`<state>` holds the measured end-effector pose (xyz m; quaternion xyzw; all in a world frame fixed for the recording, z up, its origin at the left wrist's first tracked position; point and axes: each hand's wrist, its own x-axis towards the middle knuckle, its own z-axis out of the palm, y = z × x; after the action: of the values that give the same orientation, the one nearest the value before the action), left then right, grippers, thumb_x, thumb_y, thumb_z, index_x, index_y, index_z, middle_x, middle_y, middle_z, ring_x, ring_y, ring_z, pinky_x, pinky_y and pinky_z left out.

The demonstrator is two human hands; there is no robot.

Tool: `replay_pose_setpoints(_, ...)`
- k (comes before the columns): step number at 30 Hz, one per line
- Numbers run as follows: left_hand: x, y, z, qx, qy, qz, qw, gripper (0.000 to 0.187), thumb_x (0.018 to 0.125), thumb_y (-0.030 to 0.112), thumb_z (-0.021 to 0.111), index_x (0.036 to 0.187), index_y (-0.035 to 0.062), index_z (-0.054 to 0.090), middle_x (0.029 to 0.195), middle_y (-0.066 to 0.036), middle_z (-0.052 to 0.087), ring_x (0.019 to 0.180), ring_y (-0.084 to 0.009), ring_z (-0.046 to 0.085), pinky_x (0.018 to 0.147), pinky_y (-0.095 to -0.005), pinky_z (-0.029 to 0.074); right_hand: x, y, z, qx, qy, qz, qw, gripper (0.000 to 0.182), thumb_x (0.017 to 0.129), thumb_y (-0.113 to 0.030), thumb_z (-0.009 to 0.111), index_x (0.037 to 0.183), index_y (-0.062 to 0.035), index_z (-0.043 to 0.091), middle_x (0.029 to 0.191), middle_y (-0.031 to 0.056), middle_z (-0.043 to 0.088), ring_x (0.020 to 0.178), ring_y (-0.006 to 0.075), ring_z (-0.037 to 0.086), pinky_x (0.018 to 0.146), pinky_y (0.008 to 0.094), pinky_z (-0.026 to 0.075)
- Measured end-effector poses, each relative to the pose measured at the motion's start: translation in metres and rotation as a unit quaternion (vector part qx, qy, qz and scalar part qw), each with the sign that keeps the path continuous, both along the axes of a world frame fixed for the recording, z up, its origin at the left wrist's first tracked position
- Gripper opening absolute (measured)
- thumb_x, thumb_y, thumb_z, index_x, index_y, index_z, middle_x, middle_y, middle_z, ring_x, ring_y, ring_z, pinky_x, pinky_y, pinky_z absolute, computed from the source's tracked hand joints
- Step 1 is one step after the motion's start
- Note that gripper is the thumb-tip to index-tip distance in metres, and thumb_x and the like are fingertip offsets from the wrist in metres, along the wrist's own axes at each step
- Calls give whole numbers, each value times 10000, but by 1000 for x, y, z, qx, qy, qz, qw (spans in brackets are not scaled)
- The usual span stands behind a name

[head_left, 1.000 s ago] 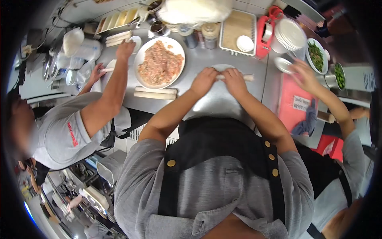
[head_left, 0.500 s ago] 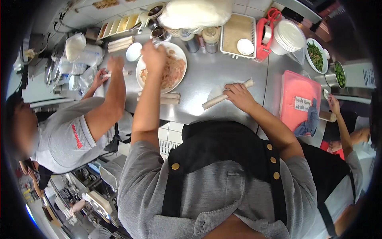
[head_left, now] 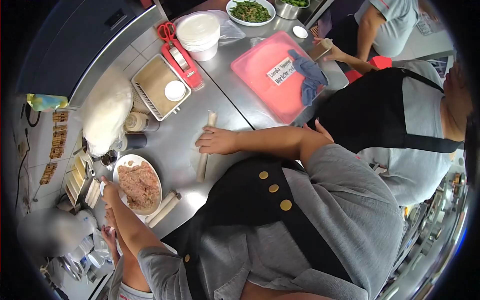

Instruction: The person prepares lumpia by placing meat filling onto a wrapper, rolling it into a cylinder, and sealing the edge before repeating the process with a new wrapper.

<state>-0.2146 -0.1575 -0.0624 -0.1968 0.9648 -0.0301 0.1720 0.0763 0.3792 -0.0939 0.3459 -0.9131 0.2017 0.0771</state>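
My right hand (head_left: 218,140) lies across a long, pale lumpia roll (head_left: 202,166) on the steel table, its fingers bent over the middle of the roll. A thin, translucent wrapper edge shows beside the roll. My left hand (head_left: 111,193) is over a small white bowl (head_left: 102,188), mostly covering it; whether its fingers grip the bowl cannot be made out. Next to that hand is a large white bowl (head_left: 160,182) of pinkish minced filling (head_left: 140,186). Finished-looking rolls (head_left: 164,209) lie against its near side.
Several more rolls (head_left: 93,192) lie beyond the left hand. At the back stand a white basket (head_left: 155,117), red tape dispenser (head_left: 187,70) and stacked white tubs (head_left: 198,37). A pink lidded box (head_left: 250,65) bears a blue cloth (head_left: 308,75). Co-workers stand close on both sides.
The head view has turned to the right, so the table appears rotated. My left hand has moved from above the filling to the small white bowl. My right hand stays on the roll.
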Motion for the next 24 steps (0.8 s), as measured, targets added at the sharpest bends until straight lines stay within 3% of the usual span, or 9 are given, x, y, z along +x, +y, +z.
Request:
replay_pose_setpoints(6,16,-11,-17,-71,127,22,989,1042,992,788,72,1355,4,654,1387,-214,649,1363,-374,538,1193,-584,292,5,0,8,12,63,-7,998,308,899,-163,611,1207,-166,616,1315,48,603,1280,222,559,1196,515,353)
replay_pose_setpoints(9,20,-28,-16,-53,114,-90,988,801,1078,620,254,1264,-17,701,1247,-259,703,1146,-449,665,1007,-555,487,10,3,-4,-15,83,12,996,352,889,-137,600,1239,-165,622,1312,43,608,1280,227,559,1177,489,366)
replay_pose_setpoints(10,23,-30,-9,93,268,73,956,768,1084,584,309,1160,-45,741,1109,-277,739,1004,-484,700,885,-601,524,11,5,-7,-10,86,19,996,364,893,-146,590,1255,-159,625,1313,44,612,1272,226,565,1159,471,388)
replay_pose_setpoints(11,36,-16,-4,121,438,100,885,810,1084,583,300,1068,-91,750,1036,-309,739,981,-497,699,882,-625,511,12,6,-10,-9,88,30,996,377,897,-155,581,1271,-154,628,1313,46,616,1263,226,571,1141,454,409)
replay_pose_setpoints(12,39,3,20,106,443,273,847,824,1088,577,286,952,-85,757,963,-266,757,937,-446,712,851,-596,528,13,6,-16,-3,74,35,997,389,901,-155,576,1286,-143,630,1326,51,620,1270,227,571,1132,453,425)
replay_pose_setpoints(14,18,-46,-5,574,528,345,523,789,1072,632,212,657,92,610,633,-79,608,603,-244,551,601,-405,479,18,9,-8,-43,64,24,997,396,899,-138,568,1286,-122,649,1333,60,637,1260,238,588,1130,442,440)
replay_pose_setpoints(18,79,73,62,815,286,320,390,700,1057,661,293,655,131,513,566,-5,527,539,-148,517,508,-282,436,18,8,2,-68,45,11,997,419,901,-137,565,1312,-120,647,1334,52,640,1262,226,589,1131,418,446)
replay_pose_setpoints(21,129,184,43,879,154,221,393,570,1089,534,406,712,127,538,649,-6,543,610,-146,547,556,-275,458,20,7,-3,-58,35,2,998,429,905,-128,557,1325,-132,642,1340,27,637,1278,211,583,1139,417,443)
replay_pose_setpoints(24,183,286,23,836,28,84,542,578,1115,474,369,850,59,670,782,-64,674,704,-187,605,700,-325,492,21,7,-2,-55,28,-2,998,434,904,-125,554,1329,-138,641,1340,16,636,1280,206,581,1143,413,439)
